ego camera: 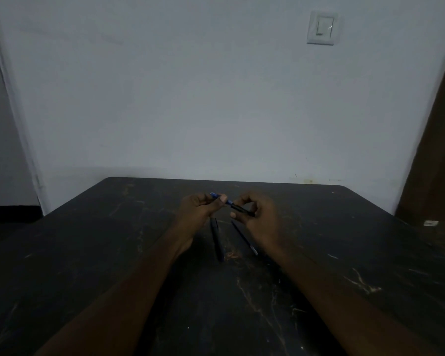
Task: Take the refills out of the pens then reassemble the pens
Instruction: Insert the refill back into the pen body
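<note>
Both hands hold one pen (pixel 232 204) above the middle of the dark table (pixel 113 253). My left hand (pixel 198 209) pinches its blue end, which sticks out past the fingers at the upper left. My right hand (pixel 257 217) grips the black barrel end. Below the hands, a dark pen (pixel 217 240) lies on the table, pointing toward me. To its right lies a thinner dark stick (pixel 244 237), maybe a refill, with a pale end nearest me. The light is dim, so fine details of the pens stay unclear.
The table runs to a pale wall with a light switch (pixel 322 28) at the upper right. A brown door or panel (pixel 437 150) stands at the right edge. A small pale object (pixel 430 223) sits by the table's far right side.
</note>
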